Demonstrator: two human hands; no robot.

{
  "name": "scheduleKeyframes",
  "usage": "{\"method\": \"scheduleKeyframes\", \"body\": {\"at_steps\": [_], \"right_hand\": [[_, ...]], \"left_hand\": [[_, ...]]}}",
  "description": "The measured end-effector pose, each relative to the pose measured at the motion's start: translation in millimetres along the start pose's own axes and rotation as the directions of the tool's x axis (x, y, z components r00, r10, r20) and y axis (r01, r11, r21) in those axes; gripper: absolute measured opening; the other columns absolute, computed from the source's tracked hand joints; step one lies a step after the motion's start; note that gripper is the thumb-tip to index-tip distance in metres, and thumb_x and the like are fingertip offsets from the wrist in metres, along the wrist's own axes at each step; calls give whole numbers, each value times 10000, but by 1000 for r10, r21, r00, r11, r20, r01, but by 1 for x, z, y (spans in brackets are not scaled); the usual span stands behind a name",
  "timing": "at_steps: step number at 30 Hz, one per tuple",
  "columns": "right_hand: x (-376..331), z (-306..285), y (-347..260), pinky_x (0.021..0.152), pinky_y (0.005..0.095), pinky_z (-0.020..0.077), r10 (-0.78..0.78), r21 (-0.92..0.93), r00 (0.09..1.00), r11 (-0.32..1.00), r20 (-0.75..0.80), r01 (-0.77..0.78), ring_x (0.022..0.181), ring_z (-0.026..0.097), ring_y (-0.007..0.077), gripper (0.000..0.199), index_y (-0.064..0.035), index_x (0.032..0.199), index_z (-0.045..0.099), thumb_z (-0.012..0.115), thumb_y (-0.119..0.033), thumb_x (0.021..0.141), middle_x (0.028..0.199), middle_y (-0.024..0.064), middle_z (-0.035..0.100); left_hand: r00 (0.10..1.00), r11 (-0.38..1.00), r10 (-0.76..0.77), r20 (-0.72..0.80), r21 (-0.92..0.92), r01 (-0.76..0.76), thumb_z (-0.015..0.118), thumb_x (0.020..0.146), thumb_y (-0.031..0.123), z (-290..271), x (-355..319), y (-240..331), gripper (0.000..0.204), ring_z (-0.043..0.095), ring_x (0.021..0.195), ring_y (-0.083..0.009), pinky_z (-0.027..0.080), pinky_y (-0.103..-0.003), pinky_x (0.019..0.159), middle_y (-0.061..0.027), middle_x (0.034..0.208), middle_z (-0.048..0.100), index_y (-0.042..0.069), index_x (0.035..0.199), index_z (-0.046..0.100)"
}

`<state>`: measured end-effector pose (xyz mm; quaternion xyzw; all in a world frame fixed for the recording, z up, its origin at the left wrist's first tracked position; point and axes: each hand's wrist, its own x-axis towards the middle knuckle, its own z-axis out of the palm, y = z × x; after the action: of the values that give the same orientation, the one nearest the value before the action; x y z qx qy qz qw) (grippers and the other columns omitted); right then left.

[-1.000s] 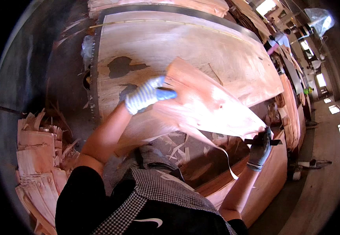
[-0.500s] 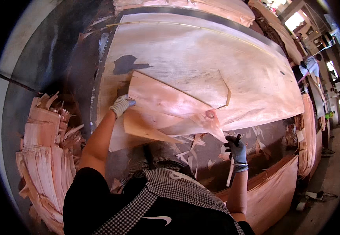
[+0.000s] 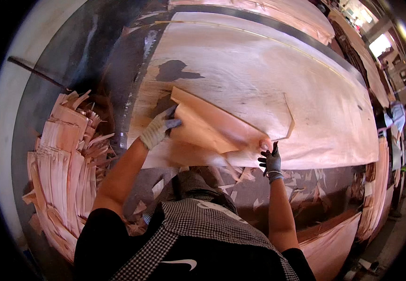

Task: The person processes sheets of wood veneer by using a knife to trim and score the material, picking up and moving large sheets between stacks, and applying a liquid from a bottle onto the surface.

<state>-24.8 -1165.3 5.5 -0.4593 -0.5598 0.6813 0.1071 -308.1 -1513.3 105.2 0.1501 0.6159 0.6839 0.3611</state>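
Observation:
My left hand (image 3: 160, 129), in a pale knit glove with grey fingertips, grips the left end of a loose wood veneer piece (image 3: 203, 129). The piece is bent, its near part lifted and partly blurred. At its narrow right end, beside a round knot, is my right hand (image 3: 272, 163) in a grey glove with dark fingertips. Its fingers are partly curled, and a slim dark end sticks up by them; what it belongs to is hidden. Beneath lies a large pale veneer sheet (image 3: 324, 126) with a dark-edged hole (image 3: 172, 70) and an angular cut line right of the piece.
A thin yellowish strip (image 3: 254, 33) runs along the sheet's far edge. Stacked veneer scraps (image 3: 60, 164) stand at the left, near a dark rod (image 3: 36, 70). Torn bits litter the surface by my body. More veneer stacks (image 3: 376, 187) and a person (image 3: 394, 117) are at the right.
My right hand has moved up and inward from below the piece to its knotted right end. The near part of the veneer piece has folded over, my left hand still at its left end.

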Motion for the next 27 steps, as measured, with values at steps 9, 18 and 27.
{"method": "scheduleKeyframes", "body": {"at_steps": [9,18,27], "right_hand": [[107,14,7,703,351,552,-180,275,971,952,156,133,922,615,240,560,-59,1332,362,607,-55,829,1078,116,584],[84,97,-119,514,350,540,-194,311,975,925,-107,218,729,654,322,808,-337,1419,111,584,-62,825,1100,139,577],[16,77,-195,469,207,479,-561,55,822,822,-100,567,630,589,126,395,-56,1230,501,455,47,852,987,51,557]], "left_hand": [[975,941,88,202,-338,-15,635,826,96,0,81,117,423,601,895,-159,522,-255,738,-80,1028,609,41,1227,514],[932,969,245,267,-98,-226,555,865,198,-71,38,155,460,502,1117,-187,399,-330,966,-100,1193,540,3,1268,450],[946,950,-279,167,195,246,665,778,137,-69,28,67,570,554,975,-121,484,-290,827,-48,1121,571,64,1300,447]]}}
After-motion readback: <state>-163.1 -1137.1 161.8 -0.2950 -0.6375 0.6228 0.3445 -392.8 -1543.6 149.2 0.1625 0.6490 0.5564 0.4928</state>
